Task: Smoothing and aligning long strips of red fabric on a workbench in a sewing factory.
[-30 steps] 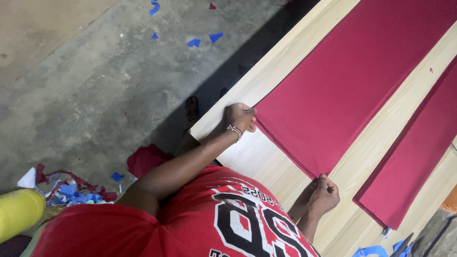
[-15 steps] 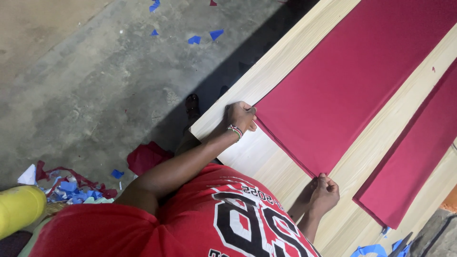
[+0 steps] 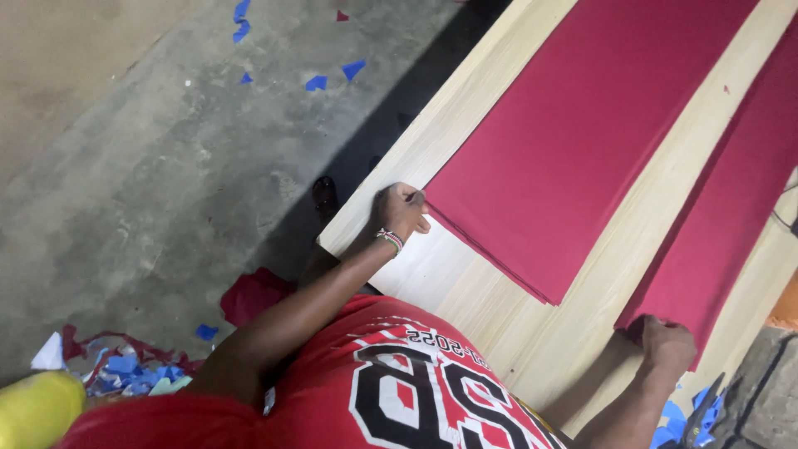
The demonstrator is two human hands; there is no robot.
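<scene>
From my feed, the left hand (image 3: 401, 212) had its fingers pinched on the near corner of the big red sheet stack (image 3: 582, 141) lying on the desk (image 3: 499, 308), I'd guess to keep the layers squared, while the right hand (image 3: 667, 345) clutched the end of the second red strip (image 3: 723, 216).

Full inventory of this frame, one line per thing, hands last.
red fabric stack: 1, dark red, on the table, middle
red fabric strip: 1, dark red, on the table, right side
table: 1, pale wood grain, diagonal across the right half
concrete floor: grey, left half
blue scraps: several, blue, scattered on the floor
scrap pile: mixed blue and red, floor at lower left
yellow object: 1, bottom left corner
left hand: at the stack's near corner
right hand: on the strip's near end
</scene>
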